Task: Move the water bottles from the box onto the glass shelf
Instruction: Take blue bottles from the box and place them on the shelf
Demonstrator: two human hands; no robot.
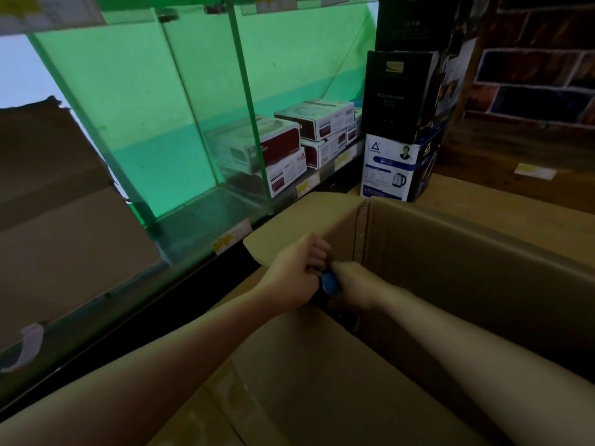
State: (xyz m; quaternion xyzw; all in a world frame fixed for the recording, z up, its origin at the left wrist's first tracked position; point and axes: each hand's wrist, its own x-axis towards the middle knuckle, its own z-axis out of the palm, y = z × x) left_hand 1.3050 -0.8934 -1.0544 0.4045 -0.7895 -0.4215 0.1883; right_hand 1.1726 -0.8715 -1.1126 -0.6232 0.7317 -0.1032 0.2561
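Note:
A large open cardboard box (450,252) stands in front of me, its inside dark. At its near left corner both my hands close around a blue-capped water bottle (330,284), of which only the blue top and a dark part below show. My left hand (297,273) grips it from the left, fingers curled. My right hand (352,283) grips it from the right, reaching into the box. The glass shelf (206,217) with green-tinted dividers runs to the left of the box, its nearest bay bare.
Red-and-white product boxes (289,146) fill the shelf bay further back. A stack of kettle boxes (399,123) stands behind the cardboard box. A brown cardboard sheet (58,204) leans at left on the shelf. Yellow price labels (230,241) line the shelf front.

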